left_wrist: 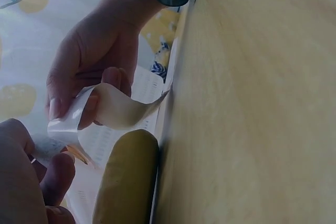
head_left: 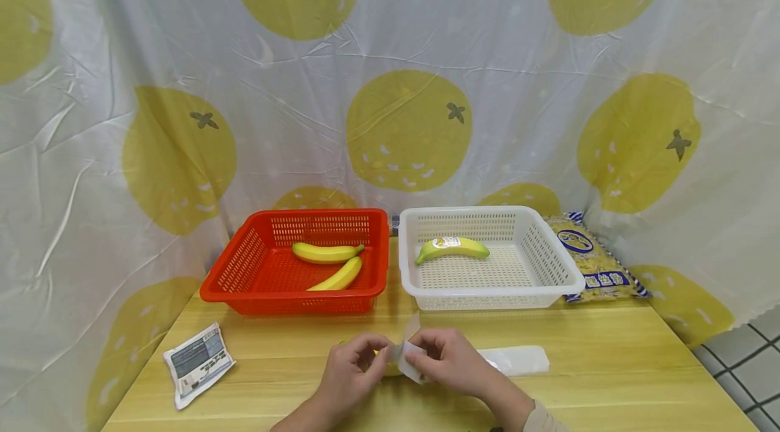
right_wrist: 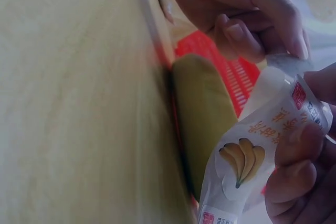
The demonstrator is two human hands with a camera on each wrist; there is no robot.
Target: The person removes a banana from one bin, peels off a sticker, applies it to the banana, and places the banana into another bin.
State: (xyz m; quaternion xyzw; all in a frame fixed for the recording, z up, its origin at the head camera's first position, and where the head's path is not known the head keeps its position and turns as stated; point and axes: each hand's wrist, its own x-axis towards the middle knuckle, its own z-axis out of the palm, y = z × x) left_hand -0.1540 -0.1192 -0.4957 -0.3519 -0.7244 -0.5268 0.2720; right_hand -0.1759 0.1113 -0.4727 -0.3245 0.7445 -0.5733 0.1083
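Observation:
Low over the front of the wooden table [head_left: 609, 364], my left hand [head_left: 365, 364] and right hand [head_left: 435, 357] meet, both pinching a white plastic wrapper flap [head_left: 407, 349]. In the right wrist view this wrapper [right_wrist: 252, 161] bears a printed bunch of bananas and red text, and a greenish banana [right_wrist: 205, 114] lies on the table just behind it. In the left wrist view the flap [left_wrist: 113, 106] curls between the right hand's fingers [left_wrist: 89, 66] and my left fingers [left_wrist: 37, 182], above the same banana [left_wrist: 128, 177]. My hands hide most of that banana in the head view.
A red basket [head_left: 244, 263] at the back left holds two yellow bananas [head_left: 326, 252]. A white basket [head_left: 548, 249] beside it holds one banana [head_left: 452, 248]. A clear wrapper [head_left: 518, 359] lies right of my hands, a printed packet [head_left: 198, 363] at the left, a yellow snack bag [head_left: 594, 263] far right.

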